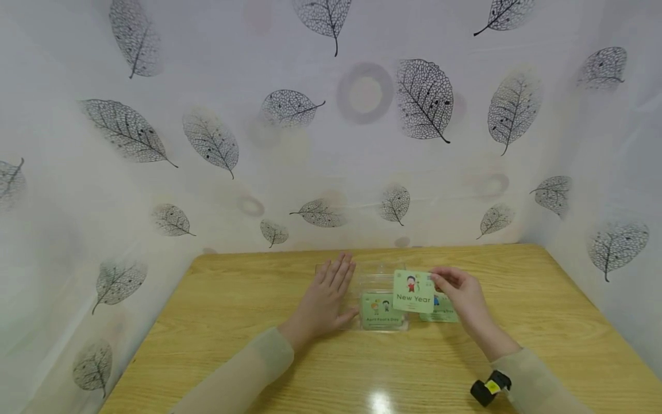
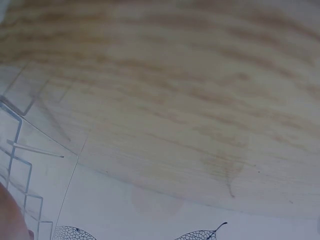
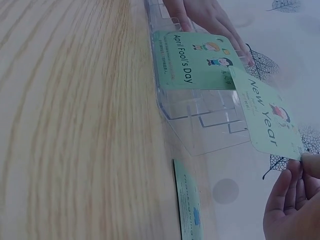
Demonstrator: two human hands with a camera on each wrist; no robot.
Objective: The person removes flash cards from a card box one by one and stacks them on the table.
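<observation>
Between thumb and fingers, my right hand point(image 1: 462, 296) pinches the right edge of a green New Year card point(image 1: 414, 292). The card is raised in front of a clear plastic tiered card stand point(image 1: 376, 283). An April Fool's Day card point(image 1: 383, 313) stands in the front tier of that stand, its upper corner overlapped by the New Year card in the right wrist view. My left hand point(image 1: 326, 296) rests with straight fingers on the left side of the stand. Under the right hand lies a green Thanksgiving Day card point(image 3: 189, 205), partly covered in the head view.
The wooden table point(image 1: 217, 351) reaches back to a pale curtain point(image 1: 331, 155) printed with leaves, which also hangs along both sides. A black device with a yellow label point(image 1: 491, 388) sits at the right wrist.
</observation>
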